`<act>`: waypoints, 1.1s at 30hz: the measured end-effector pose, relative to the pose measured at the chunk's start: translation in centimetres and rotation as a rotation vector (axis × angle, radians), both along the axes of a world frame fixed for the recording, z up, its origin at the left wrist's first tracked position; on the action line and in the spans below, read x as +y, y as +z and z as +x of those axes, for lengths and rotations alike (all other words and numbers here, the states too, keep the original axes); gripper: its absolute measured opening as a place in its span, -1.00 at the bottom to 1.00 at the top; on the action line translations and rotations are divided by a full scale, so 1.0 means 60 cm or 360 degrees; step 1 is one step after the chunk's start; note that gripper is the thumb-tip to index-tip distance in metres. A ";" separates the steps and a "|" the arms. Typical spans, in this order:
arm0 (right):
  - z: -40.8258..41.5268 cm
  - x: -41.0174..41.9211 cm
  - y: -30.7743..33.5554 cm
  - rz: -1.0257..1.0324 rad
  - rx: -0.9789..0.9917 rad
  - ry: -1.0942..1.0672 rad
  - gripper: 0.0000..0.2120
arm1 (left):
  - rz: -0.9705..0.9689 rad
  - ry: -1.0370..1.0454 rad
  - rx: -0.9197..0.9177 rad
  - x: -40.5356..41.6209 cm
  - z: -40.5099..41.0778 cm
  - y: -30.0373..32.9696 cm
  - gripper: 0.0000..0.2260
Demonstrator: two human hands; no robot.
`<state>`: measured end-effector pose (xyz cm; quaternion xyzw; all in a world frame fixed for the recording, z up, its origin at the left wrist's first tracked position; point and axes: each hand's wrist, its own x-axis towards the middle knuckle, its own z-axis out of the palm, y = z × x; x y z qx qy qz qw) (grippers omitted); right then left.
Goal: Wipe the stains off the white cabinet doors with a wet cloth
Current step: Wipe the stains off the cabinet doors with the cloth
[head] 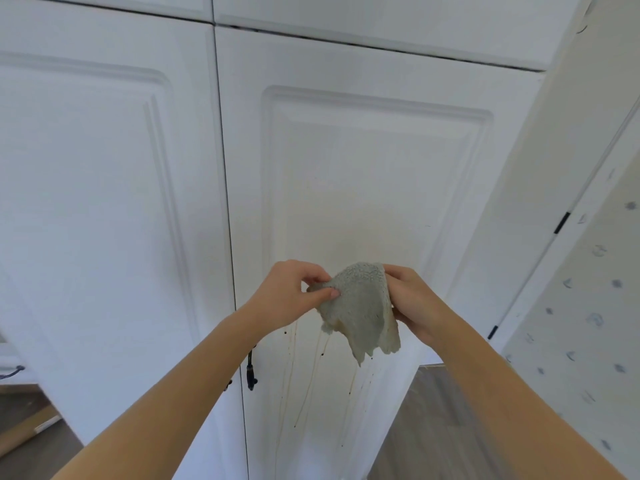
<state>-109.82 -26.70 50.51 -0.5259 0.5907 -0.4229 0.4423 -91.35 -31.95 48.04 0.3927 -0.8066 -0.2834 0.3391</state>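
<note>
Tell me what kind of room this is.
Probably a home kitchen or utility room: tall white panelled cabinet doors with dark handles, wood-look flooring, and brown drip stains below the cloth both hands hold.

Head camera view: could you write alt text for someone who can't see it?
Two hands, left and right, hold up a grey cloth before a white cabinet door. Brown drips run down the door below the cloth, beside a dark handle.

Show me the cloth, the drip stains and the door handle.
cloth (360, 306), head view, middle of the fabric.
drip stains (308, 386), head view, one long brown run.
door handle (250, 370), head view, dark bar.
</note>
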 end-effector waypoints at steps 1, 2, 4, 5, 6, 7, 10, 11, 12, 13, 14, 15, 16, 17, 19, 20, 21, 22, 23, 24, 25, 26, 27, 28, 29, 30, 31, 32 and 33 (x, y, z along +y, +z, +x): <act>-0.004 -0.002 -0.001 -0.0011 -0.0019 -0.0041 -0.84 | 0.0021 -0.0017 -0.0020 -0.002 -0.001 0.002 -0.94; -0.010 -0.003 -0.002 -0.0025 -0.0057 -0.0073 -0.87 | 0.0066 -0.0039 -0.0030 -0.003 0.000 0.006 -0.91; -0.021 -0.002 -0.004 -0.0019 -0.0161 -0.0062 -0.89 | 0.0162 -0.0089 -0.0048 -0.005 0.000 0.016 -0.85; -0.024 -0.002 -0.005 0.0002 -0.0205 -0.0028 -0.87 | 0.0193 -0.0109 -0.0066 -0.007 0.000 0.020 -0.82; -0.026 -0.002 -0.007 0.0024 -0.0231 0.0005 -0.85 | 0.0212 -0.0125 -0.0092 -0.009 -0.002 0.024 -0.77; -0.026 -0.001 -0.008 0.0043 -0.0248 0.0026 -0.83 | 0.0227 -0.0135 -0.0121 -0.010 -0.003 0.027 -0.73; -0.028 -0.001 -0.013 0.0074 -0.0299 0.0053 -0.78 | 0.0242 -0.0130 -0.0198 -0.012 -0.007 0.031 -0.66; -0.028 -0.001 -0.015 0.0085 -0.0314 0.0063 -0.76 | 0.0245 -0.0116 -0.0205 -0.013 -0.008 0.032 -0.63; -0.029 -0.001 -0.018 0.0099 -0.0335 0.0063 -0.74 | 0.0263 -0.0103 -0.0189 -0.013 -0.008 0.033 -0.62; -0.029 0.000 -0.020 0.0113 -0.0353 0.0044 -0.72 | 0.0305 -0.0097 -0.0164 -0.014 -0.007 0.033 -0.62; -0.028 -0.002 -0.022 0.0122 -0.0370 0.0013 -0.70 | 0.0357 -0.0103 -0.0129 -0.014 -0.007 0.033 -0.63; -0.025 -0.004 -0.022 0.0133 -0.0396 -0.0013 -0.71 | 0.0429 -0.0124 -0.0093 -0.012 -0.008 0.033 -0.68; -0.021 -0.008 -0.022 0.0147 -0.0432 -0.0030 -0.74 | 0.0495 -0.0147 -0.0067 -0.009 -0.008 0.031 -0.73; -0.015 -0.012 -0.021 0.0161 -0.0481 -0.0042 -0.75 | 0.0514 -0.0163 -0.0064 -0.006 -0.009 0.028 -0.67; -0.003 -0.020 -0.017 0.0188 -0.0541 -0.0064 -0.75 | 0.0430 -0.0145 -0.0114 -0.004 -0.013 0.017 -0.51; 0.000 -0.024 -0.017 0.0198 -0.0534 -0.0077 -0.76 | 0.0345 -0.0118 -0.0133 -0.004 -0.014 0.013 -0.52; 0.000 -0.027 -0.017 0.0201 -0.0503 -0.0091 -0.78 | 0.0262 -0.0091 -0.0141 -0.006 -0.015 0.008 -0.57; 0.000 -0.028 -0.015 0.0196 -0.0461 -0.0100 -0.79 | 0.0194 -0.0063 -0.0147 -0.009 -0.016 0.006 -0.64; -0.002 -0.027 -0.014 0.0196 -0.0444 -0.0093 -0.77 | 0.0140 -0.0046 -0.0159 -0.013 -0.015 0.006 -0.72; -0.006 -0.028 -0.014 0.0202 -0.0457 -0.0079 -0.75 | 0.0106 -0.0044 -0.0178 -0.015 -0.014 0.008 -0.77; -0.011 -0.027 -0.015 0.0206 -0.0478 -0.0062 -0.74 | 0.0088 -0.0055 -0.0199 -0.017 -0.013 0.012 -0.80; -0.016 -0.026 -0.017 0.0214 -0.0496 -0.0035 -0.76 | 0.0089 -0.0074 -0.0219 -0.019 -0.011 0.015 -0.82; -0.021 -0.024 -0.018 0.0235 -0.0522 -0.0013 -0.79 | 0.0088 -0.0093 -0.0240 -0.020 -0.010 0.019 -0.82; -0.025 -0.025 -0.020 0.0257 -0.0562 -0.0004 -0.80 | 0.0083 -0.0106 -0.0261 -0.021 -0.009 0.022 -0.83; -0.030 -0.024 -0.021 0.0288 -0.0667 0.0006 -0.80 | 0.0084 -0.0116 -0.0281 -0.023 -0.009 0.024 -0.84; -0.032 -0.022 -0.021 0.0319 -0.0800 0.0016 -0.78 | 0.0097 -0.0119 -0.0299 -0.025 -0.010 0.025 -0.85; -0.035 -0.020 -0.019 0.0322 -0.0900 0.0060 -0.76 | 0.0131 -0.0126 -0.0306 -0.027 -0.011 0.026 -0.87; -0.037 -0.018 -0.019 0.0284 -0.0882 0.0112 -0.74 | 0.0185 -0.0140 -0.0301 -0.029 -0.013 0.027 -0.89; -0.038 -0.017 -0.020 0.0215 -0.0724 0.0162 -0.70 | 0.0252 -0.0160 -0.0289 -0.030 -0.015 0.030 -0.91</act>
